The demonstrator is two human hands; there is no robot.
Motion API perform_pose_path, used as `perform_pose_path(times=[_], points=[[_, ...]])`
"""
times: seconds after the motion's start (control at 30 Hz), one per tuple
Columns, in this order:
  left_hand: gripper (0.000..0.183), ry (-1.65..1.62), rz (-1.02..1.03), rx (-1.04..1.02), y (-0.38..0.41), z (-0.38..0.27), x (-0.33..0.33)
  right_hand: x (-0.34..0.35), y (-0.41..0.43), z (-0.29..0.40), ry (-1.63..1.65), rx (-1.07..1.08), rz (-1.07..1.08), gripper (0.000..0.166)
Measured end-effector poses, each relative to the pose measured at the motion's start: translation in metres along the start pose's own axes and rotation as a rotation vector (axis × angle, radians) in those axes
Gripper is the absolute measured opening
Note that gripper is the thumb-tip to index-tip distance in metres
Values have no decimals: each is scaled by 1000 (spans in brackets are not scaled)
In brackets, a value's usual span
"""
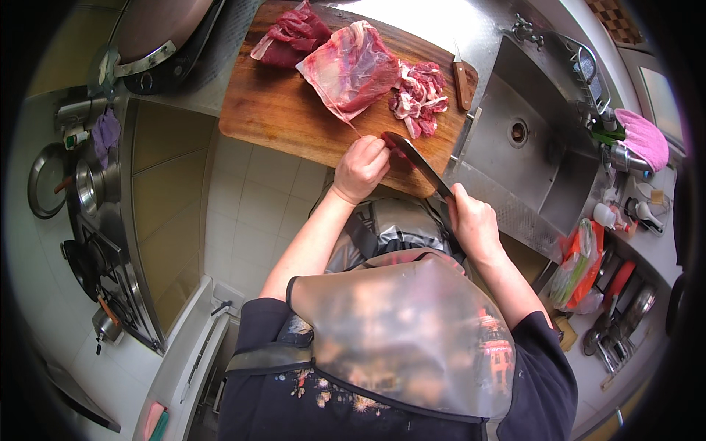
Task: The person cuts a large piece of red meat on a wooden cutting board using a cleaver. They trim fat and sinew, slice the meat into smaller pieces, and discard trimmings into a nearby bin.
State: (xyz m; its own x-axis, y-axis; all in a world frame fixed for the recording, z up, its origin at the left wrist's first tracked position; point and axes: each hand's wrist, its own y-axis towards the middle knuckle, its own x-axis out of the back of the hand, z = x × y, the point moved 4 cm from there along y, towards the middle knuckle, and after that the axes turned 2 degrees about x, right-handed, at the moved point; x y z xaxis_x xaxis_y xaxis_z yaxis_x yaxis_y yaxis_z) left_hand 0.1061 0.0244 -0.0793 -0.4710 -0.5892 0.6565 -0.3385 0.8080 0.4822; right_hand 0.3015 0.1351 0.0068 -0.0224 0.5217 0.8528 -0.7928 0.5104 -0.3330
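Observation:
A large slab of raw red meat lies on the wooden cutting board, with a thin strip trailing from its near corner. My left hand pinches the end of that strip near the board's front edge. In my right hand is the handle of a broad-bladed kitchen knife. Its blade slants up and left, the tip close to my left fingertips. Some red meat shows beside the blade, partly hidden. A pile of small trimmings sits right of the slab, and darker cut meat sits at the far left.
A small wooden-handled knife rests at the board's right edge. Beyond it is a steel sink with a tap. A large pot stands on the counter to the left. The board's front edge overhangs the tiled floor.

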Motion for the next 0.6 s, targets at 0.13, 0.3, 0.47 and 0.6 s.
perform_pose_path(times=[0.13, 0.3, 0.47, 0.6], points=[[30, -38, -14, 20, -1, 1, -2, 1, 4, -6, -2, -24, -29, 14], [29, -34, -27, 19, -3, 2, -1, 10, 6, -5, 17, 27, -61, 14], [24, -2, -12, 7, -1, 1, 0, 8, 2, 3, -4, 65, 3, 14], [24, -6, -21, 0, -2, 2, -1, 4, 7, 0, -31, 33, 67, 14]])
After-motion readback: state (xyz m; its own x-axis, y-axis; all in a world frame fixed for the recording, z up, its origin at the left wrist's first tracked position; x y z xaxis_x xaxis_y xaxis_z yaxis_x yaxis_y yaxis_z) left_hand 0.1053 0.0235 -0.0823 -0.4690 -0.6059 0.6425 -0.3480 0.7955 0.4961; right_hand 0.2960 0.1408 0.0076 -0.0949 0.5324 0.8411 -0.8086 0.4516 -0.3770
